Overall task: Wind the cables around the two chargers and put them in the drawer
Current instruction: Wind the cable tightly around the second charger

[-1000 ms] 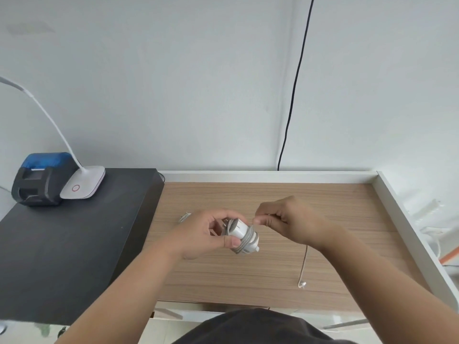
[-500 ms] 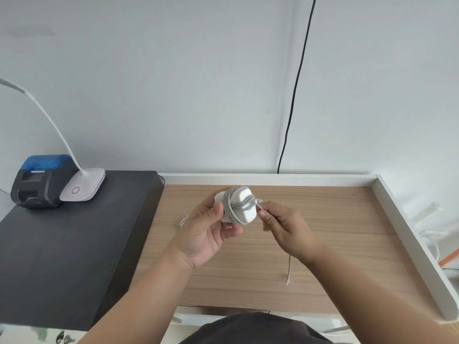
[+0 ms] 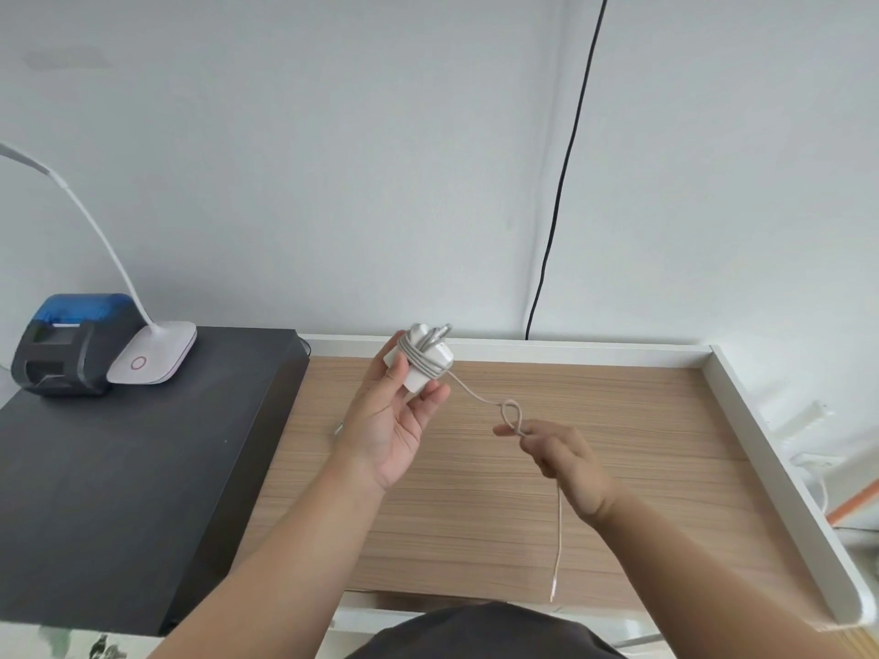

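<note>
Two hands: left hand gripping wound charger, right hand pinching cable.

Charger in left hand — half-wound, seemingly

Bare wood of the counter lay open under both hands. White rims walled its back and right; a black cabinet bounded the left, carrying a printer and lamp.
</note>
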`<move>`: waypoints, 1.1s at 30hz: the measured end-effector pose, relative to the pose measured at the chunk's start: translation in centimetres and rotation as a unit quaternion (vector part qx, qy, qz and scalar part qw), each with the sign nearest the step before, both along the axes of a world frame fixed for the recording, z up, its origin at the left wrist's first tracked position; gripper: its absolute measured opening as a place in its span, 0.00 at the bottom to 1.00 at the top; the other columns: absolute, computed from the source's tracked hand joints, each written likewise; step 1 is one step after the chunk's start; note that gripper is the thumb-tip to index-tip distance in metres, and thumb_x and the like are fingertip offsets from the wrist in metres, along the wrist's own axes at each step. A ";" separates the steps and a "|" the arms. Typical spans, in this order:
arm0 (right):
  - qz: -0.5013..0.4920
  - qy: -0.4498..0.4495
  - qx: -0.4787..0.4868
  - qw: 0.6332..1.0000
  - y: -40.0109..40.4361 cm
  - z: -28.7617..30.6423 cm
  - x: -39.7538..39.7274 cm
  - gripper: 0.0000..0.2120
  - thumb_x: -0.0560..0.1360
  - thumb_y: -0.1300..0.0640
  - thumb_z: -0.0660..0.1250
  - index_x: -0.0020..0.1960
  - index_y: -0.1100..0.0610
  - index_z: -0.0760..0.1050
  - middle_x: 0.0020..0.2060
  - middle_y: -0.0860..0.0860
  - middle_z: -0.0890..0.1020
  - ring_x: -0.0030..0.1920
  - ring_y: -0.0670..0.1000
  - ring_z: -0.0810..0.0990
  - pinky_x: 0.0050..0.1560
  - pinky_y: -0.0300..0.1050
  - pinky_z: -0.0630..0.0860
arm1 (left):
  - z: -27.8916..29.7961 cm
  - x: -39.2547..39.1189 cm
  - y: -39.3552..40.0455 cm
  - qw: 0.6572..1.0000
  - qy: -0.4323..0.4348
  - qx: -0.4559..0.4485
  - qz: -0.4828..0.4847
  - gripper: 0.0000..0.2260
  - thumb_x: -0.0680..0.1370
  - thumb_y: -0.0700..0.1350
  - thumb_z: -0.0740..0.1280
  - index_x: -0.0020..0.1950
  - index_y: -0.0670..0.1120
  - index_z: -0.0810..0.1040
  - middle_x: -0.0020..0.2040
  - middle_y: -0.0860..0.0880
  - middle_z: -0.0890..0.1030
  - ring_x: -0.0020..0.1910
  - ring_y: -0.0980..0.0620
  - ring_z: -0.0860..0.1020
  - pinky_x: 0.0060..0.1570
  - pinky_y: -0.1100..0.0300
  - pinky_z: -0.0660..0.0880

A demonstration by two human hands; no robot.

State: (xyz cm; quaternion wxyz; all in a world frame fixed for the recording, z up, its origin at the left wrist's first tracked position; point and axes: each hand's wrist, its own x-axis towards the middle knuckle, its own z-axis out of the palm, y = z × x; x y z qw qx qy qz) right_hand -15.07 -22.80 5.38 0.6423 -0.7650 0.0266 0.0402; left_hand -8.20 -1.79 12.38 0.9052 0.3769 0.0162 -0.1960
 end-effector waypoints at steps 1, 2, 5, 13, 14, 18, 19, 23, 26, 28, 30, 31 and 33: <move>-0.003 -0.010 -0.024 1.000 0.0 -0.4 -0.1 0.13 0.73 0.49 0.62 0.50 0.50 0.83 0.30 0.45 0.74 0.33 0.43 0.70 0.40 0.37 0.66 | -0.2 0.2 0.0 1.000 0.003 0.006 0.016 0.18 0.78 0.44 0.64 0.68 0.45 0.73 0.55 0.45 0.80 0.39 0.53 0.79 0.45 0.58 0.82; -0.008 -0.016 -0.049 0.999 0.1 -0.5 -0.1 0.11 0.73 0.45 0.65 0.48 0.48 0.84 0.31 0.49 0.78 0.36 0.45 0.74 0.42 0.38 0.68 | -0.4 0.3 0.0 0.999 0.004 0.017 0.031 0.18 0.79 0.44 0.64 0.69 0.45 0.72 0.55 0.45 0.80 0.39 0.53 0.79 0.46 0.58 0.82; -0.039 -0.029 -0.066 0.997 -0.3 -0.2 0.1 0.12 0.78 0.49 0.64 0.44 0.53 0.84 0.32 0.41 0.83 0.38 0.37 0.79 0.44 0.30 0.70 | -0.8 0.6 0.1 0.996 0.012 0.041 0.082 0.16 0.80 0.43 0.64 0.68 0.46 0.73 0.56 0.45 0.79 0.41 0.53 0.80 0.46 0.58 0.81; -0.120 0.108 -0.134 0.978 -4.8 -0.8 0.9 0.19 0.81 0.48 0.57 0.40 0.55 0.80 0.24 0.47 0.68 0.26 0.48 0.63 0.31 0.42 0.63 | -0.3 1.2 2.7 0.988 0.003 0.059 0.139 0.16 0.78 0.43 0.65 0.66 0.47 0.74 0.54 0.46 0.79 0.42 0.52 0.78 0.49 0.55 0.81; -0.104 0.121 -0.178 0.971 -4.7 -0.7 1.0 0.18 0.81 0.49 0.57 0.41 0.54 0.81 0.25 0.46 0.70 0.27 0.48 0.67 0.33 0.43 0.65 | -0.4 0.9 2.5 0.990 0.000 0.065 0.128 0.15 0.78 0.43 0.66 0.65 0.47 0.75 0.53 0.47 0.80 0.42 0.52 0.78 0.49 0.55 0.81; -0.091 0.061 -0.301 0.947 -3.1 -0.8 1.1 0.14 0.82 0.51 0.56 0.57 0.50 0.80 0.49 0.47 0.80 0.56 0.51 0.74 0.56 0.47 0.69 | -0.6 -0.4 1.2 0.993 0.006 0.100 0.066 0.17 0.74 0.45 0.68 0.63 0.48 0.76 0.52 0.46 0.82 0.43 0.51 0.79 0.44 0.56 0.82; -0.089 0.018 -0.287 0.954 -2.2 -0.5 1.0 0.14 0.82 0.51 0.56 0.60 0.49 0.78 0.54 0.45 0.79 0.60 0.50 0.71 0.61 0.46 0.67 | -0.7 -0.8 0.8 0.993 0.010 0.111 0.044 0.18 0.73 0.45 0.68 0.62 0.49 0.77 0.52 0.45 0.82 0.43 0.50 0.79 0.44 0.56 0.82; -0.082 -0.039 -0.095 0.991 2.7 1.3 0.5 0.21 0.80 0.55 0.56 0.73 0.49 0.65 0.69 0.40 0.68 0.70 0.42 0.62 0.70 0.42 0.57 | -1.0 -2.3 -0.3 0.989 0.008 0.145 -0.013 0.18 0.72 0.44 0.69 0.61 0.48 0.77 0.49 0.45 0.82 0.40 0.51 0.79 0.45 0.55 0.81; -0.080 -0.116 -0.214 0.967 4.4 1.8 0.9 0.34 0.72 0.64 0.60 0.76 0.50 0.56 0.73 0.39 0.57 0.72 0.39 0.51 0.73 0.42 0.48 | -0.8 -2.7 -0.5 0.990 0.006 0.138 -0.023 0.16 0.73 0.44 0.69 0.61 0.47 0.78 0.47 0.46 0.83 0.38 0.51 0.78 0.42 0.57 0.81; -0.023 -0.151 -0.227 0.962 4.9 2.0 1.1 0.36 0.70 0.65 0.60 0.74 0.45 0.58 0.73 0.36 0.57 0.72 0.35 0.48 0.75 0.44 0.48 | -0.4 -3.0 -0.5 0.991 0.005 0.132 -0.025 0.16 0.72 0.44 0.68 0.60 0.48 0.78 0.45 0.47 0.83 0.36 0.53 0.78 0.37 0.61 0.80; 0.017 -0.138 -0.173 0.975 5.5 2.2 1.2 0.34 0.71 0.66 0.63 0.69 0.38 0.61 0.68 0.29 0.60 0.71 0.33 0.50 0.75 0.45 0.50 | 0.0 -3.3 -0.4 0.991 -0.002 0.133 -0.029 0.17 0.72 0.45 0.68 0.61 0.48 0.77 0.44 0.48 0.82 0.33 0.54 0.77 0.31 0.65 0.75; 0.023 -0.135 -0.144 0.980 5.7 2.2 1.3 0.32 0.72 0.65 0.64 0.66 0.36 0.64 0.66 0.27 0.63 0.71 0.35 0.52 0.75 0.45 0.51 | 0.2 -3.4 -0.4 0.990 -0.007 0.135 -0.032 0.17 0.72 0.45 0.68 0.61 0.48 0.78 0.43 0.49 0.82 0.32 0.54 0.76 0.30 0.66 0.73; 0.021 -0.113 -0.078 0.990 6.2 2.4 1.4 0.24 0.74 0.60 0.66 0.63 0.38 0.71 0.64 0.32 0.71 0.71 0.41 0.60 0.73 0.48 0.58 | 0.5 -3.6 -0.4 0.990 -0.017 0.132 -0.036 0.16 0.72 0.45 0.68 0.59 0.49 0.78 0.42 0.49 0.83 0.31 0.54 0.76 0.28 0.67 0.70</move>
